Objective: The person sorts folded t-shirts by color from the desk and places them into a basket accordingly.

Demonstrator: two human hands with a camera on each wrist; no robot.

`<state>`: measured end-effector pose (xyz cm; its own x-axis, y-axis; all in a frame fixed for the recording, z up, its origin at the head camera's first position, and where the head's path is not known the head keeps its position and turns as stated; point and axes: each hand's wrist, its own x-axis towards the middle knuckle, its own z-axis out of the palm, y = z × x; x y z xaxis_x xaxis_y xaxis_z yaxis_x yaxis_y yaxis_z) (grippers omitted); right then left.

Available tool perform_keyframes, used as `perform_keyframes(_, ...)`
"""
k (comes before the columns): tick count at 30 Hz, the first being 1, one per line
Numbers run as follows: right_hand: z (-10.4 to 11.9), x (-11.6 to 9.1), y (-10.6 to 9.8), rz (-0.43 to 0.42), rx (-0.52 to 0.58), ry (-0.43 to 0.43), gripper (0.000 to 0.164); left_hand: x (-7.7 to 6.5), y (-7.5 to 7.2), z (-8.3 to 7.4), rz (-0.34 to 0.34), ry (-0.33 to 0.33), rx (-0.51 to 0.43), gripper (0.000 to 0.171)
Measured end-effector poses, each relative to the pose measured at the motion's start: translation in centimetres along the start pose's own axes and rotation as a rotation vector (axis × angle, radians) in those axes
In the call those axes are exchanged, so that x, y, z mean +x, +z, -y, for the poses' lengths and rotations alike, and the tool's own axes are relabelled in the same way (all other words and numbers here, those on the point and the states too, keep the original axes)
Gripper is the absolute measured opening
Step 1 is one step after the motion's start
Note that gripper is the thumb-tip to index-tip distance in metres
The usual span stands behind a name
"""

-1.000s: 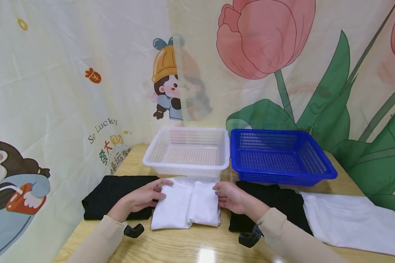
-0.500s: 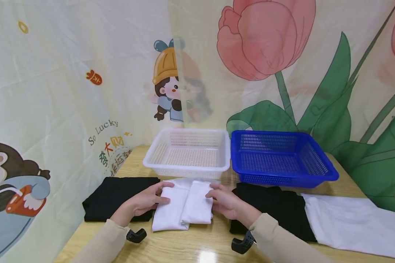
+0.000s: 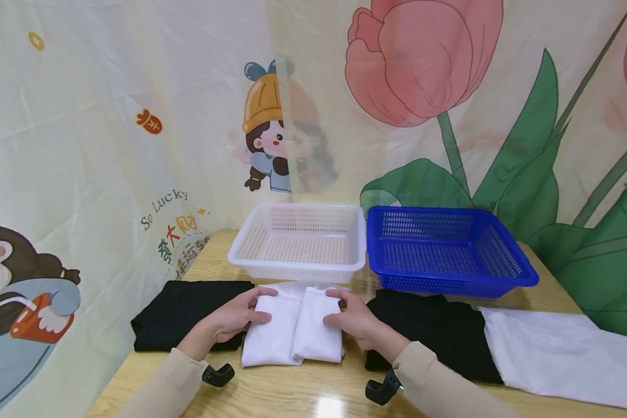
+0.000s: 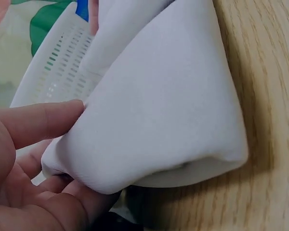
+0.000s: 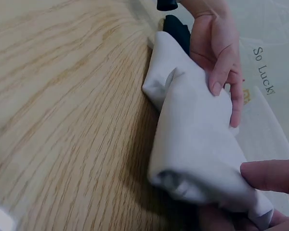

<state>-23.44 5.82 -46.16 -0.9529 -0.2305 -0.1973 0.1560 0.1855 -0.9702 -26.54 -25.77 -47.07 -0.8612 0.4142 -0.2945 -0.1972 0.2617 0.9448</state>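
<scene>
A folded white garment (image 3: 274, 334) lies on the wooden table between my hands, its right part folded over as a flap with a seam down the middle. My left hand (image 3: 233, 316) pinches the left edge, thumb on top and the other fingers tucked under the cloth, as the left wrist view of the garment (image 4: 159, 106) shows. On the other side my right hand (image 3: 356, 320) grips the flap's outer edge, thumb above. Seen from the right wrist, the garment (image 5: 197, 130) has a thick rolled fold at its near end; the fingers beneath are partly hidden.
Behind the garment stand a white plastic basket (image 3: 296, 270) and a blue basket (image 3: 451, 284), side by side. A folded black garment (image 3: 185, 313) lies left. To the right are another black garment (image 3: 428, 331) and a flat white garment (image 3: 564, 354). A printed curtain (image 3: 198, 116) hangs behind.
The right hand has brought the garment's right edge inward to the left, narrowing it, then shifted slightly back right. The left hand keeps its hold almost in place.
</scene>
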Motion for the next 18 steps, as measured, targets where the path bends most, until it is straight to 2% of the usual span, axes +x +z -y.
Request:
perform_keyframes(6,-0.6,-0.3,-1.2,0.028,0.001,-0.055,0.068,-0.4,-0.6,-0.6,-0.009,0.013,0.001,0.066)
perform_keyframes(10,-0.2,-1.0,-2.2,0.076,-0.028,-0.105,0.068,-1.5,-1.3,-1.6,-0.010,0.035,0.014,0.069)
perform_keyframes(18,3.5,-2.2,-4.6,0.218,0.003,-0.180,0.068,-5.1,-3.0,-6.5,0.008,0.095,0.084,0.074)
